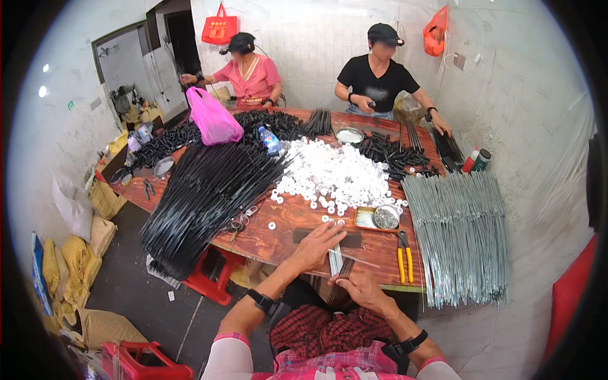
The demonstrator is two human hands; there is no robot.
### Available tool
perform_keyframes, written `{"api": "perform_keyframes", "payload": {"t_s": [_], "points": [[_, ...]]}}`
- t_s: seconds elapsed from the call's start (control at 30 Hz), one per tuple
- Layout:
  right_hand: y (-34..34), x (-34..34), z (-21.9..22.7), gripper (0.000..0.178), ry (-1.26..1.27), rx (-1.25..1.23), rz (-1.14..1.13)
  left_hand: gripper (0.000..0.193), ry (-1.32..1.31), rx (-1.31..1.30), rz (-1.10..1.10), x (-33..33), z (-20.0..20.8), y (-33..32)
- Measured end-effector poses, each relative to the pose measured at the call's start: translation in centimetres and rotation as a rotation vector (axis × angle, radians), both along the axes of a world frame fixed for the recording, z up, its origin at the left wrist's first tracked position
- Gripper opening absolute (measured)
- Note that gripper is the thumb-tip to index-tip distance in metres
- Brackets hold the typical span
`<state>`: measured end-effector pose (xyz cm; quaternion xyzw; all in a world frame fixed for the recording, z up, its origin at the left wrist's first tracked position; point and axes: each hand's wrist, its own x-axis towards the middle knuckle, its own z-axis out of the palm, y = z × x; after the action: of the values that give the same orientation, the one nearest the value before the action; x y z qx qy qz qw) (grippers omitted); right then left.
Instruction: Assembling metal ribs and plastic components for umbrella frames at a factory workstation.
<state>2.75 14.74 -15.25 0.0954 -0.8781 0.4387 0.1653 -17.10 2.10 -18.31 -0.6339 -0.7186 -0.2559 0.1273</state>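
My left hand lies flat with its fingers stretched out over a dark flat bar near the front edge of the table. Beside its fingertips, a few white plastic rings sit at the far ends of some thin silvery rods. My right hand is closed around the near ends of a small bunch of thin rods, dark ones among them. Its fingers partly hide where the silvery rods end.
White rings are heaped mid-table. Black rods fan out left; silvery rods overhang right. Yellow-handled pliers, a tin with a dish of small metal parts, and scissors lie nearby. Two people work across the table.
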Motion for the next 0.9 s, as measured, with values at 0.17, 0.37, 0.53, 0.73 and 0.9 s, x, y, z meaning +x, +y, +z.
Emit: {"api": "perform_keyframes", "payload": {"t_s": [0.17,0.37,0.53,0.73,0.9], "points": [[-0.2,1.1,1.0,0.019,-0.060,-0.043,0.005,0.056,-0.002,0.082,0.031,0.2,-0.2,0.7],[0.3,1.5,5.4,0.024,-0.217,-0.037,0.131,0.045,-0.012,0.113,0.058,0.9,-0.2,0.6],[2.0,2.5,9.0,0.025,-0.206,-0.106,0.112,0.035,0.026,0.208,0.035,1.7,1.3,0.9],[2.9,4.7,14.4,0.023,-0.080,-0.157,0.161,0.033,0.037,0.300,0.040,4.7,6.7,-0.4],[3.4,7.3,16.4,0.025,-0.106,-0.294,0.162,0.025,-0.102,0.213,0.034,10.5,6.6,-2.8]]}}
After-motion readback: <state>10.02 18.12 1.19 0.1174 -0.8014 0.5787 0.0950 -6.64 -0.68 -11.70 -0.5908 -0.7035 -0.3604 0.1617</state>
